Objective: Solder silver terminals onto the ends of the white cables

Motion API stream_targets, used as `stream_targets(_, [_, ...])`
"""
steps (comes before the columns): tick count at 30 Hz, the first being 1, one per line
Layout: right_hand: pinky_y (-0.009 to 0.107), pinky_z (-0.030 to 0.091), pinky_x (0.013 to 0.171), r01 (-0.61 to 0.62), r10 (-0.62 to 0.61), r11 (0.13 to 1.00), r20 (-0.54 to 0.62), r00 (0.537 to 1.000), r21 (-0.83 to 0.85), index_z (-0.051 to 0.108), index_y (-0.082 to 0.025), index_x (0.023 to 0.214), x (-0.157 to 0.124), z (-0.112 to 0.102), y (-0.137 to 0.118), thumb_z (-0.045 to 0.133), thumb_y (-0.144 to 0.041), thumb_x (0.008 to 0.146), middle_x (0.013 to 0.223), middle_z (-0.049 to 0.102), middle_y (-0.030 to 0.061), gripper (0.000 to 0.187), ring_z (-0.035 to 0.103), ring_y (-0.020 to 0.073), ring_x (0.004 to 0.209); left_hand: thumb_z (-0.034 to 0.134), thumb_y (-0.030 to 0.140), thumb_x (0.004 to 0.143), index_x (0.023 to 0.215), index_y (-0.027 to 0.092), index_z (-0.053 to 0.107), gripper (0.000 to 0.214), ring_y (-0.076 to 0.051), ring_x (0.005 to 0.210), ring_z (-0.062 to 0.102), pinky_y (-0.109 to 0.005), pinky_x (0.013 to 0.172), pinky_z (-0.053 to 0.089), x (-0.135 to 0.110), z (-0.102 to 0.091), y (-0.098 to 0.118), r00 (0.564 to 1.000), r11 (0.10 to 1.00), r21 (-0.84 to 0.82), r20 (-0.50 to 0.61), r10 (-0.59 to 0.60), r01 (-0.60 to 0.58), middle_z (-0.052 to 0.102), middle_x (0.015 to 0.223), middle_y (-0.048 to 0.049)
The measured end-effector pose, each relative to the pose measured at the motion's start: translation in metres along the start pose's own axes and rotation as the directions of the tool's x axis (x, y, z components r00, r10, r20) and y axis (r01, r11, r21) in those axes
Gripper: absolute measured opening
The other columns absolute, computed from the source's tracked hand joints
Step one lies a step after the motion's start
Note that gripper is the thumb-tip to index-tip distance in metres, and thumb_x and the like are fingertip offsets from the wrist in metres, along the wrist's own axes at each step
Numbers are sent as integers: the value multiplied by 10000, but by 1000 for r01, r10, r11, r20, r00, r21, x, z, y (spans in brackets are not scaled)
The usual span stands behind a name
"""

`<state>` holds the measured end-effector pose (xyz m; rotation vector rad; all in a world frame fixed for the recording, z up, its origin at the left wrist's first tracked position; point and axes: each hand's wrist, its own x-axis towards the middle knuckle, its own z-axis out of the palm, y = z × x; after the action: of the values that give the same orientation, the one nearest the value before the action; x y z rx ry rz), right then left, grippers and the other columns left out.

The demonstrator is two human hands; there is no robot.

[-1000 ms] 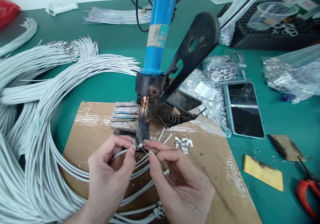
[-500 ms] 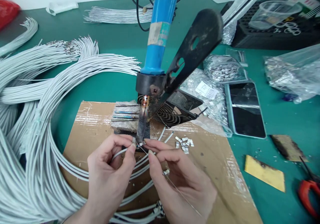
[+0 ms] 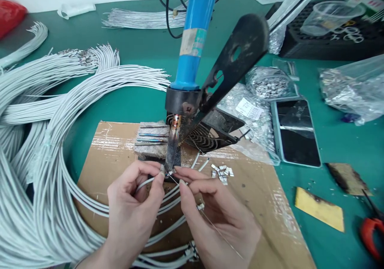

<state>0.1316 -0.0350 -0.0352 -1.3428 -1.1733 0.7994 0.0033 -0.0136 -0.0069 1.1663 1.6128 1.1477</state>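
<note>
A blue-handled soldering iron (image 3: 192, 55) is fixed in a black stand (image 3: 237, 57), its tip pointing down. My left hand (image 3: 132, 205) pinches a white cable (image 3: 144, 184) close to its end, right beside the tip. With thumb and fingers, my right hand (image 3: 219, 217) grips a thin solder wire (image 3: 223, 236), whose front end reaches the spot under the tip. A small metal piece (image 3: 170, 173) shows there between the fingertips; whether it touches the iron I cannot tell. More small metal pieces (image 3: 200, 207) appear against my right palm.
Bundles of white cables (image 3: 39, 205) cover the left side. Cardboard (image 3: 258, 205) lies under my hands, with loose metal tabs (image 3: 222, 173) on it. To the right are a phone (image 3: 297, 133), bags of metal parts (image 3: 270, 83), a yellow sponge (image 3: 319, 209) and red-handled scissors (image 3: 372, 237).
The whole view has shifted slightly, so everything sits a little further right. Both hands keep the same grip and place under the iron's tip.
</note>
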Motion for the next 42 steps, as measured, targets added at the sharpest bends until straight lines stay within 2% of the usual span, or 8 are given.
stream_targets(5, [219,616,879,0,0,1000,-1,1000,20,653,-251,810,1,1,-1,703,-106,916,1065,835,-1,186,807,158,1016,716,161,888,796,218,727,109,-108,713,733,-121,607,559,0,0,-3,1000,1000,1,19,-8,8,799,872,-5])
stream_targets(15, [272,633,844,6,-6,1000,2,1000,-4,650,-234,798,1,0,1,696,-130,923,1046,840,57,170,816,207,991,714,153,891,780,210,716,125,-106,724,755,-118,647,584,-1,-2,-5,1000,1000,-2,18,5,-5,812,885,-11])
stream_targets(23, [242,614,884,6,-6,1000,2,1000,13,661,-247,816,0,1,2,701,-116,923,1050,833,16,174,807,168,1002,713,163,897,804,209,713,104,-108,709,745,-129,643,587,-1,-1,-6,1000,1000,7,28,4,-4,803,879,-11])
stream_targets(31, [206,606,840,5,-5,1000,-5,1000,22,661,-254,815,1,1,0,708,-109,919,1035,830,-7,184,806,147,984,728,169,873,763,204,716,116,-117,678,736,-132,565,551,0,1,-3,1000,1000,5,22,4,-4,805,864,-23])
stream_targets(34, [190,605,805,8,-8,1000,-6,1000,17,655,-253,806,2,2,1,710,-108,916,1016,829,-12,190,806,143,971,725,170,873,760,209,717,120,-103,651,717,-125,546,533,-1,2,-3,1000,1000,5,-22,-7,7,800,856,-12])
stream_targets(42, [208,609,877,20,-20,999,-8,1000,42,663,-254,826,1,2,1,711,-104,918,1016,827,-25,182,800,132,978,717,146,893,788,214,716,125,-96,705,755,-110,639,580,0,-4,-7,997,995,52,24,79,-80,817,876,4])
